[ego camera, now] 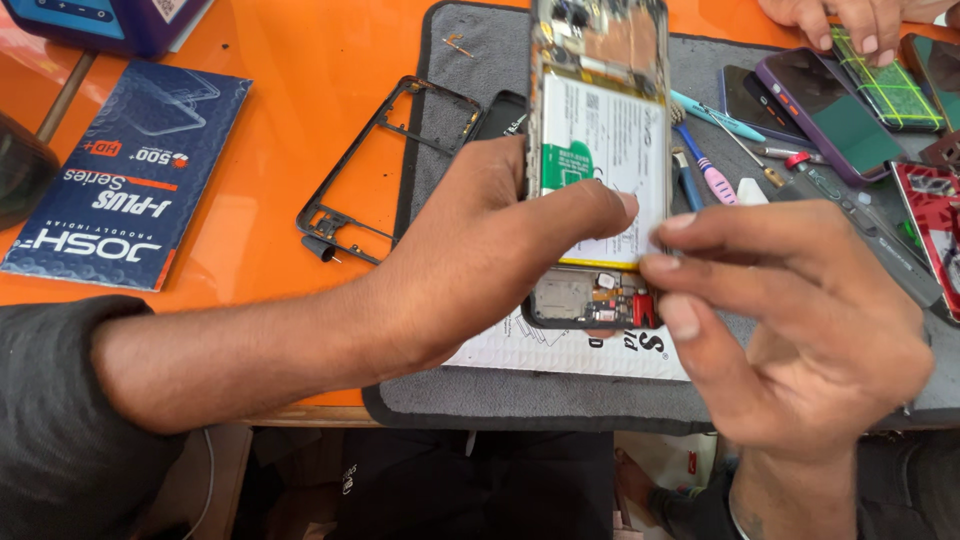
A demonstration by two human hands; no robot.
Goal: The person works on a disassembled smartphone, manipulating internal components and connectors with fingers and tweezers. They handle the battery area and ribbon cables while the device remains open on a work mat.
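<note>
Fingers of left hand [480,250] clamp opened phone [600,150]; right hand [800,320] pinches its glossy battery edge.

The opened phone [598,150] runs off the far edge; its left side sits behind the left hand [480,260]. A far hand [850,20] is cut off too. Right phones [935,215] leave frame — the small tools [715,150] perhaps screwdrivers.
</note>
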